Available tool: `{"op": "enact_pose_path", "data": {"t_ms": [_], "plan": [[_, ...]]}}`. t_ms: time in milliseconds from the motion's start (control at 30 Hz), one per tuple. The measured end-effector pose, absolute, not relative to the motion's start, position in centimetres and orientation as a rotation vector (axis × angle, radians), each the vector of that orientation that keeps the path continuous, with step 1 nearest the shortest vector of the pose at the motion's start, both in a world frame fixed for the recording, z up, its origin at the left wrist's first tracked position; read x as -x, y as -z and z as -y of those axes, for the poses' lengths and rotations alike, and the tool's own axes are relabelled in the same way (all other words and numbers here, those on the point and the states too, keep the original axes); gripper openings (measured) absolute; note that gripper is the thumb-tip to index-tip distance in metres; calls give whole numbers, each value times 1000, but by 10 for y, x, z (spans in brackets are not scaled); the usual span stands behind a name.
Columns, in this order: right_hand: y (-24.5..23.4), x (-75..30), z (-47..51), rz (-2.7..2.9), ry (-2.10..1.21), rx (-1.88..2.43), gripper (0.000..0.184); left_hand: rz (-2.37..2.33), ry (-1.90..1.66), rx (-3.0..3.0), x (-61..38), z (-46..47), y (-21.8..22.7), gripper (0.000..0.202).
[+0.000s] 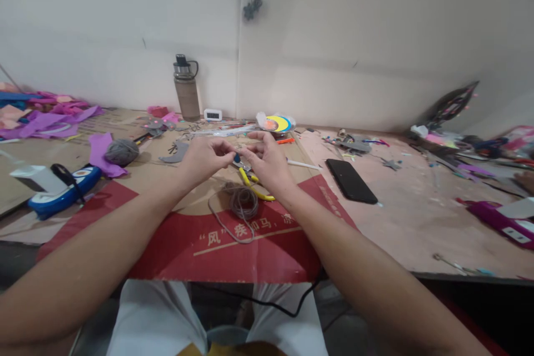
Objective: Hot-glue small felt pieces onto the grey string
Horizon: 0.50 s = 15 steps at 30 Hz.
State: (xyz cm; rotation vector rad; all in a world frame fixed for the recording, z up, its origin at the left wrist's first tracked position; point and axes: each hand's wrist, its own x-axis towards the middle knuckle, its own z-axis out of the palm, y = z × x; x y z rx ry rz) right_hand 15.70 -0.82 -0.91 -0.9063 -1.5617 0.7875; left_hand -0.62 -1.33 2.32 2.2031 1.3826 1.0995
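Over the middle of the cardboard, my left hand [205, 159] and my right hand [270, 162] come together in front of me. A small dark blue piece [237, 158], perhaps a bead, sits between the fingertips. My left thumb and forefinger are pinched on it. The curled fingers of my right hand close in at its other side; what they grip is too small to make out. Just beneath the hands lie pliers with yellow handles [262, 196], partly covered by my right hand. Nearer to me is a loose coil of grey cord [244, 203].
Red printed cardboard [167, 250] covers the front edge. On the right lies a black phone [351, 180]. Leftward are a grey yarn ball [121, 152] and a blue power strip [67, 194]. A bottle [187, 92] and a small clock [212, 115] stand against the wall.
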Motion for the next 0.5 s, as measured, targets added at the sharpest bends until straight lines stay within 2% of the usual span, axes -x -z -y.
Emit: {"op": "enact_pose_path", "data": {"t_ms": [500], "plan": [[2, -157, 15, 1571, -706, 990, 35, -1128, -1068, -1826, 1, 13, -20, 12]]}}
